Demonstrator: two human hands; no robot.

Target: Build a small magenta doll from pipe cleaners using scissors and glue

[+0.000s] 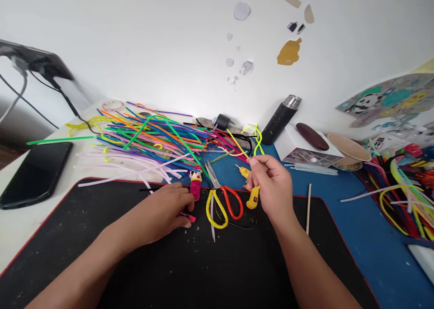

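My left hand [166, 209] rests on the black mat [101, 236], its fingers closed round the base of a small pink pipe-cleaner doll [195, 184] that stands upright. My right hand [271, 184] is raised a little over the mat's far edge and pinches a neon yellow pipe cleaner [257, 139] that loops up toward the wall. Scissors [220, 198] with one yellow and one red handle lie between my hands. A yellow glue gun [251, 189] lies just under my right hand.
A big heap of coloured pipe cleaners [152, 139] covers the table behind the mat. A black phone [35, 173] lies at the left. A black flask [280, 119], a white box [307, 153], a paper cup [347, 153] and more pipe cleaners [403, 187] stand at the right. A thin wooden stick [308, 207] lies right of my hand.
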